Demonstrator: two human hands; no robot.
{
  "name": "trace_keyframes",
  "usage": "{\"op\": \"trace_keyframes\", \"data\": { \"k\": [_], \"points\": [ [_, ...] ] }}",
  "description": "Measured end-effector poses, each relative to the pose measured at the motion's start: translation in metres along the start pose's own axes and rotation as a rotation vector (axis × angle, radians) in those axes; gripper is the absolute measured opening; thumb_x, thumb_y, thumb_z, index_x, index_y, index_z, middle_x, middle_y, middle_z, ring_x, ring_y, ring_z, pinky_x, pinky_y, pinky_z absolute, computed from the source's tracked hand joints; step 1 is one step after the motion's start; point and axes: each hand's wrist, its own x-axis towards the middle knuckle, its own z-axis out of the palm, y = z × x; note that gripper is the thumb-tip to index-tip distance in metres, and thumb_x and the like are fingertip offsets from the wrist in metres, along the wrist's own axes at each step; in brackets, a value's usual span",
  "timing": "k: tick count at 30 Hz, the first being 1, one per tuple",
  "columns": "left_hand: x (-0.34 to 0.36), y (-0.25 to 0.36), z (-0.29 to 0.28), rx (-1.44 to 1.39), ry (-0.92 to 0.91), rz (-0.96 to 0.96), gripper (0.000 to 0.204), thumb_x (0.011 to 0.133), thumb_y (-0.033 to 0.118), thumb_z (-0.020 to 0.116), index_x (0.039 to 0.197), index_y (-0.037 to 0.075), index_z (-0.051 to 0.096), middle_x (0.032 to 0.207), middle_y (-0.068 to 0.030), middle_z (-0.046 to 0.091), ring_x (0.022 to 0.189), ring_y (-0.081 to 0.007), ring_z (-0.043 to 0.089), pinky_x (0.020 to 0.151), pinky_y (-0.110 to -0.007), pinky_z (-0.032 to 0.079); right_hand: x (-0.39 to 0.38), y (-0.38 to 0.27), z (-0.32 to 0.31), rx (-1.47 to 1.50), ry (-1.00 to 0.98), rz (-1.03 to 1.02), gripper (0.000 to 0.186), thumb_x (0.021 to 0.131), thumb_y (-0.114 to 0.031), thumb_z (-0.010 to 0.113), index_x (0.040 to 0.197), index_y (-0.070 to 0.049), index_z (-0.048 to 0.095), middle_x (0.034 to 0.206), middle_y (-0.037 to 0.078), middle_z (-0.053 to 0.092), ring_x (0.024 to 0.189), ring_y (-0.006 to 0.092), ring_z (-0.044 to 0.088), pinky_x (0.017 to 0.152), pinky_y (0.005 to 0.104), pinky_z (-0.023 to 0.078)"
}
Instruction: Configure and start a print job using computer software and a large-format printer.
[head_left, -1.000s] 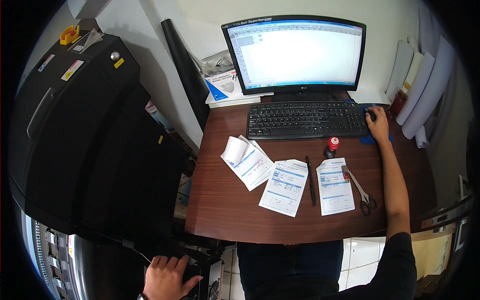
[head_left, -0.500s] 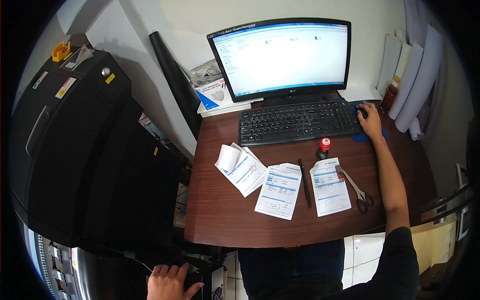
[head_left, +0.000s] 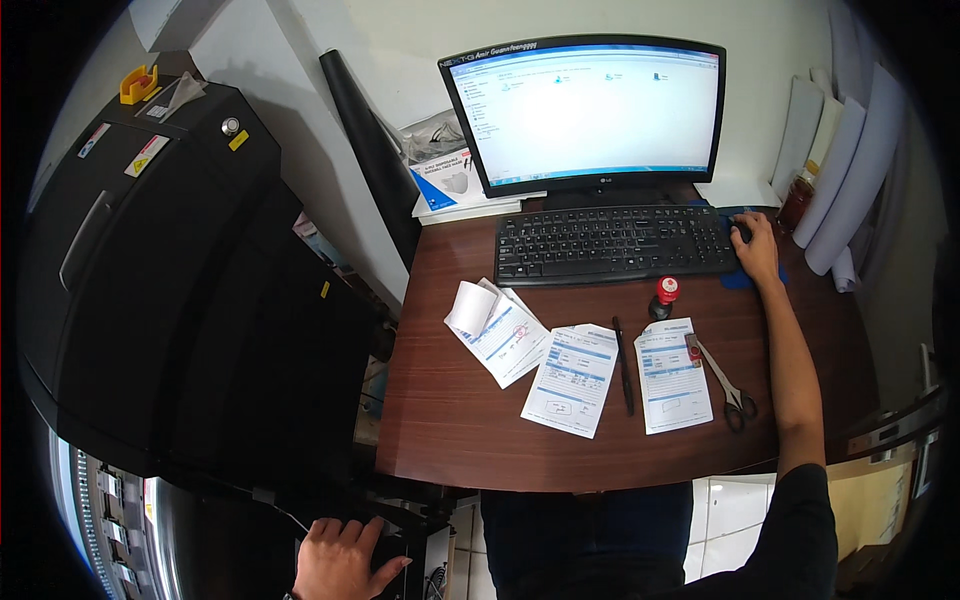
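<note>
The right hand (head_left: 760,250) curls its fingers over the mouse (head_left: 741,233), far right on the tabletop (head_left: 480,440) — a light grip steers best; near left, the left hand (head_left: 340,560) spreads, gripping nothing visible.

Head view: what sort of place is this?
Likely a small office, perhaps a print shop's: a computer monitor, filled-in paper forms near a red-topped stamp, and rolled white sheets upright at the right.

A black mouse (head_left: 743,231) (mostly covered, so its shape is hard to tell) lies on a blue mat (head_left: 738,281), just right of the keyboard (head_left: 615,244).
</note>
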Motion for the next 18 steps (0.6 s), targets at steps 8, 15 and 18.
{"op": "trace_keyframes", "data": {
  "k": [8,15,18],
  "points": [
    [-0.0005,-0.0003,0.0008,0.006,0.006,0.004,0.055,0.088,0.048,0.070,0.122,0.004,0.066,0.094,-0.0127,0.065,0.093,-0.0321,0.063,0.087,-0.042,0.050,-0.0009,-0.0035,-0.0027,-0.002,0.004,0.007,0.029,0.090,-0.021,0.068,0.115,-0.006,0.072,0.124,0.015,0.063,0.120,0.0350,0.059,0.103,0.0427,0.047],
    [-0.0007,0.0003,-0.0003,0.006,0.001,0.000,0.055,0.088,0.049,0.070,0.121,0.005,0.067,0.096,-0.0127,0.067,0.095,-0.0321,0.064,0.088,-0.042,0.050,-0.0019,-0.0038,-0.0024,0.010,0.001,0.015,0.031,0.092,-0.022,0.067,0.118,-0.005,0.071,0.129,0.016,0.062,0.123,0.0356,0.059,0.105,0.0421,0.047],
    [-0.0010,0.0005,-0.0008,0.004,-0.002,-0.003,0.056,0.089,0.050,0.069,0.121,0.005,0.067,0.096,-0.0127,0.067,0.095,-0.0323,0.065,0.088,-0.042,0.051,-0.0016,-0.0028,-0.0012,0.013,-0.008,0.026,0.032,0.093,-0.022,0.067,0.120,-0.006,0.071,0.133,0.016,0.061,0.125,0.0359,0.058,0.106,0.0418,0.046]
  ]
}}
